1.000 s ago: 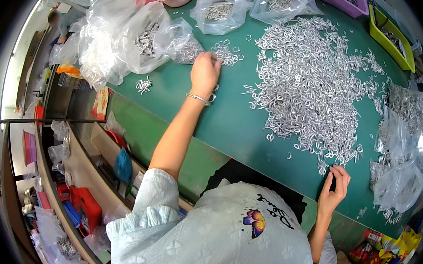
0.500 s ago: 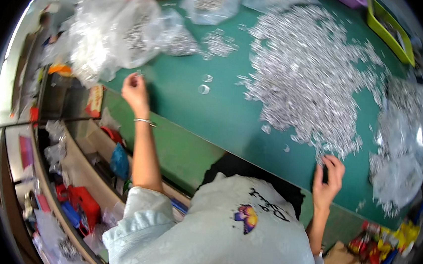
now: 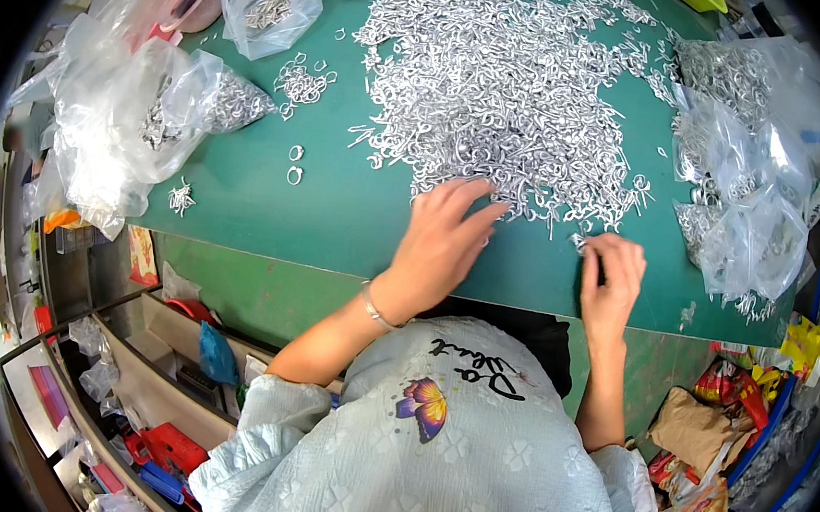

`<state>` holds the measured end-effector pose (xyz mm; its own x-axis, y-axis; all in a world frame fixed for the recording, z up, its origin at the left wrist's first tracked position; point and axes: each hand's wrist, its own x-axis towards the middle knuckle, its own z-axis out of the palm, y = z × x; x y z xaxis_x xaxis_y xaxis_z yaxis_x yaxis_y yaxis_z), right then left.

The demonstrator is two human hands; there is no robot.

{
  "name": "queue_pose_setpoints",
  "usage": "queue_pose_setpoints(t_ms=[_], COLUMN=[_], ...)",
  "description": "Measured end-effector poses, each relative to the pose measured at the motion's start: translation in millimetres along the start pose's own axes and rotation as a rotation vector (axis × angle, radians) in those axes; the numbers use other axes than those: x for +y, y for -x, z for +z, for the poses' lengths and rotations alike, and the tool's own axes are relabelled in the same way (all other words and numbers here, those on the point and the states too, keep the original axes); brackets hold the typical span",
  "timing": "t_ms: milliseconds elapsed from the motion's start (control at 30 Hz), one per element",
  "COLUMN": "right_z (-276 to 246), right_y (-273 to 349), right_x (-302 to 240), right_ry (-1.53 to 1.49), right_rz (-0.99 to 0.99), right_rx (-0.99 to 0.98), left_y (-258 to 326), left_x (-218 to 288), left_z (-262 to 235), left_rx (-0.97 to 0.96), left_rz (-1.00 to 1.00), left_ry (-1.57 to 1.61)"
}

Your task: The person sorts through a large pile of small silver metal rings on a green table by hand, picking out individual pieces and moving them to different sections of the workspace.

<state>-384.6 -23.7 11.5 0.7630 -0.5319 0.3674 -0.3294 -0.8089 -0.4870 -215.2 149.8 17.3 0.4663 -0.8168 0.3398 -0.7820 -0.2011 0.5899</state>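
Note:
A broad pile of small silver metal pieces (image 3: pixel 501 80), curved and hook-like, covers the upper middle of the green table (image 3: pixel 326 221). At the pile's near edge is my left hand (image 3: pixel 440 244), its fingers apart and the fingertips touching the pieces. Nothing shows in its grasp. To the right, just off the same edge, my right hand (image 3: pixel 612 282) pinches a small silver piece (image 3: pixel 578 242) between thumb and fingertips. Two silver rings (image 3: pixel 294 177) lie left of the pile, below a loose group of open rings (image 3: pixel 303 84). A little heap of silver pieces (image 3: pixel 180 198) sits near the table's left front edge.
Clear plastic bags (image 3: pixel 131 128) with silver parts crowd the table's left side, and more bags (image 3: pixel 753 244) stand at the right. A pink container (image 3: pixel 199 4) is at the far left. Open drawers (image 3: pixel 171 353) lie below on the left; wrappers (image 3: pixel 705 424) fill the lower right.
My left hand has moved right from the table's left edge to the pile, its fingers now apart. A little heap shows where it was. The view has shifted.

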Motion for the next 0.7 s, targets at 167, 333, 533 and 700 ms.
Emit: queue_pose_setpoints(t_ms=[167,333,533,700], right_z=[9.3,9.9,25.0,15.6], right_y=[-17.4,-9.6,-46.8,-22.0], right_x=[-9.2,8.8,-23.1,-28.3], right_ry=[0.012,0.004,0.040,0.076], right_rz=[-0.019,-0.084,-0.063,-0.200], right_rx=[-0.029,-0.152,-0.090,-0.378], left_y=[-28.0,-22.2,-22.4,-1.2], left_x=[1.3,-16.0,-10.1,0.1], left_z=[29.0,9.7,16.9,8.4], left_rx=[-0.055,-0.042,0.030,-0.011], left_rz=[-0.002,-0.014,-0.062,-0.058], left_ry=[-0.253,-0.282,-0.278,-0.235])
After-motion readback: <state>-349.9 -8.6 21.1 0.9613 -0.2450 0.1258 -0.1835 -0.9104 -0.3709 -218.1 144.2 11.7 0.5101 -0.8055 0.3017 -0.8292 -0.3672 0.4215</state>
